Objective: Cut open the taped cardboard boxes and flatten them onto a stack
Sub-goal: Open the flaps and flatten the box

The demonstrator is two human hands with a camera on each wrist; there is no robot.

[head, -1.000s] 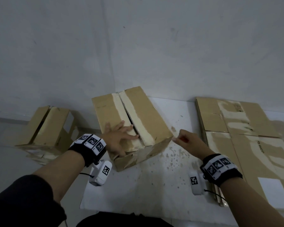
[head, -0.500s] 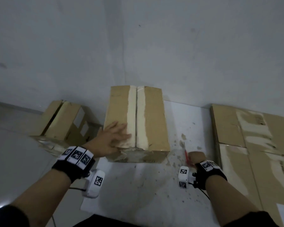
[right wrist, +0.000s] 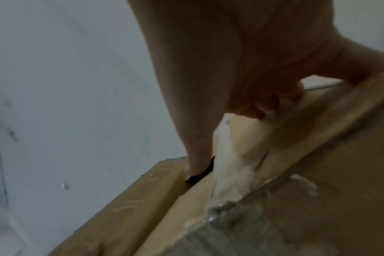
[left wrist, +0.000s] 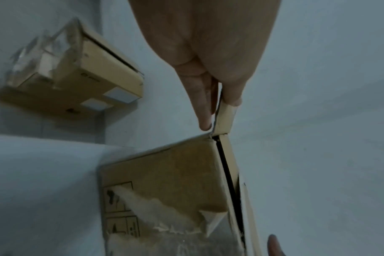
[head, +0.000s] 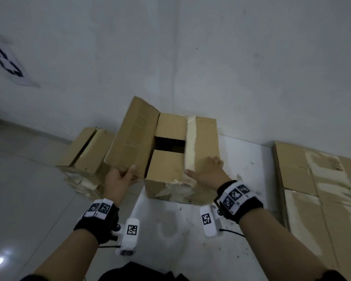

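The cardboard box [head: 166, 175] stands on the white sheet in front of me, its top seam cut. My left hand [head: 128, 173] pinches the near corner of the left flap [head: 134, 136] and holds it raised; the left wrist view shows the flap corner [left wrist: 225, 119] between thumb and fingers of the left hand [left wrist: 219, 110]. My right hand [head: 203, 169] grips the near edge of the right flap [head: 205, 140], which lies flat with torn tape [head: 190, 142] along it. In the right wrist view the right hand [right wrist: 226, 138] has its thumb [right wrist: 197, 147] in the dark gap. No cutter is in view.
A second box [head: 85, 151] with its top seam parted sits on the floor to the left, against the wall. Flattened cardboard [head: 322, 189] lies stacked at the right. The white sheet [head: 190, 240] is speckled with debris. A printed marker [head: 8, 61] hangs on the wall.
My left hand went from resting on the box top to lifting the left flap. My right hand left the floor beside the box, where it held something red, and took the right flap.
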